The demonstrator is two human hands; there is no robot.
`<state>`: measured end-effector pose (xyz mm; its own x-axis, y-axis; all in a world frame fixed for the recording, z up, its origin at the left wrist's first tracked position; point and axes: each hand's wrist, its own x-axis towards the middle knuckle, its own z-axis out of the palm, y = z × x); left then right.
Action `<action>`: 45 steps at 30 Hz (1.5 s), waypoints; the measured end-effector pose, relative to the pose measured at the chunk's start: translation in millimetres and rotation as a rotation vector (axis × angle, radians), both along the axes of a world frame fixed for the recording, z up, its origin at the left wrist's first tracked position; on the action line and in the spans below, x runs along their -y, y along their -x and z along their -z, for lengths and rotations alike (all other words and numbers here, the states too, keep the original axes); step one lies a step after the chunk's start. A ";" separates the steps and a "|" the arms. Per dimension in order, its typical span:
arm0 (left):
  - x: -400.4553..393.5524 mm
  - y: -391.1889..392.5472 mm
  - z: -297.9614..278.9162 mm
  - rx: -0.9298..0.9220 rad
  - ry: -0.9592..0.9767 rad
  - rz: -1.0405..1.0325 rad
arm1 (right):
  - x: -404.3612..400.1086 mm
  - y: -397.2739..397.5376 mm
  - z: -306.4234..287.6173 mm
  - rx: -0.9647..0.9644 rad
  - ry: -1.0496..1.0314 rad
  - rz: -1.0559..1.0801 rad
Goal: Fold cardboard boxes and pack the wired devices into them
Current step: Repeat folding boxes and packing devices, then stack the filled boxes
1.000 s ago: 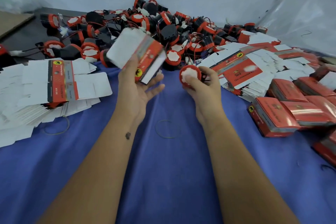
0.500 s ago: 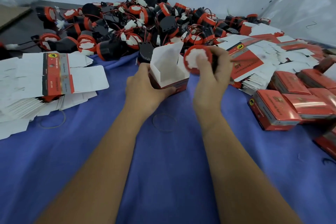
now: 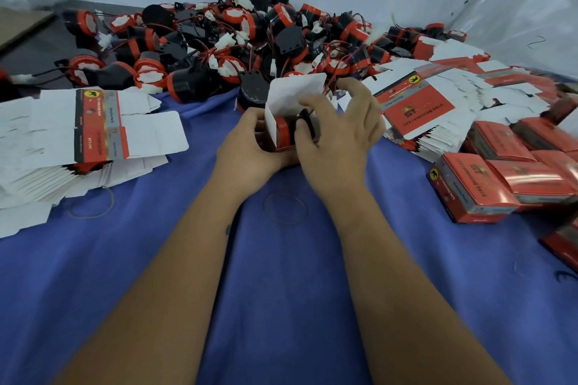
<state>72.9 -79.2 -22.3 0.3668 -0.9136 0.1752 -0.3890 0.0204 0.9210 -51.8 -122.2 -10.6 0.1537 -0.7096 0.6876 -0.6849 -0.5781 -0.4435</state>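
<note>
On a blue cloth (image 3: pixel 281 291) spread over the work surface, we look down along our two bare forearms to the small box (image 3: pixel 283 116) we are packing. Our left hand (image 3: pixel 250 150) is curled around the box's near left side, fingers closed on the cardboard and holding it upright with its white lid flap (image 3: pixel 297 89) standing open behind. Our right hand (image 3: pixel 337 137) is over the box mouth, fingers bent and pressing a wired device (image 3: pixel 289 131) down inside — its red rim and black body show just within the opening. Whether the device has reached the bottom we cannot tell.

To do this step well, we judge that the left hand should keep the box walls square while the right pushes the device straight down, not at a slant, so the thin card does not buckle. The red wires and white plug, hidden behind the fingers, likely need tucking beside the body before the flap closes — a trapped wire would keep the lid from seating.

Beyond our hands lies a big heap of loose devices (image 3: pixel 244 40) against the wall. To our left sits a stack of flat unfolded boxes (image 3: pixel 93 125); another stack (image 3: pixel 431 103) lies to the right, and near it a group of finished red boxes (image 3: pixel 500 178). Two rubber bands (image 3: pixel 285 208) rest on the cloth.
</note>
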 end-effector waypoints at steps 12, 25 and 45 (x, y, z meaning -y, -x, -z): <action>1.7 -0.4 2.0 -0.005 -0.001 0.001 | 1.2 3.2 -9.3 -0.291 -0.016 0.268; 4.7 2.9 -1.4 0.028 -0.079 -0.024 | 1.9 -0.2 -2.9 0.296 -0.504 -0.267; 10.5 3.9 1.0 -0.015 -0.057 -0.134 | 3.4 7.7 -23.6 0.883 -0.526 -0.536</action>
<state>68.9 -89.8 -23.3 0.4884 -0.8646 0.1179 -0.3710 -0.0834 0.9249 -59.5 -125.6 13.1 0.1353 -0.9289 0.3448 0.2604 -0.3024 -0.9169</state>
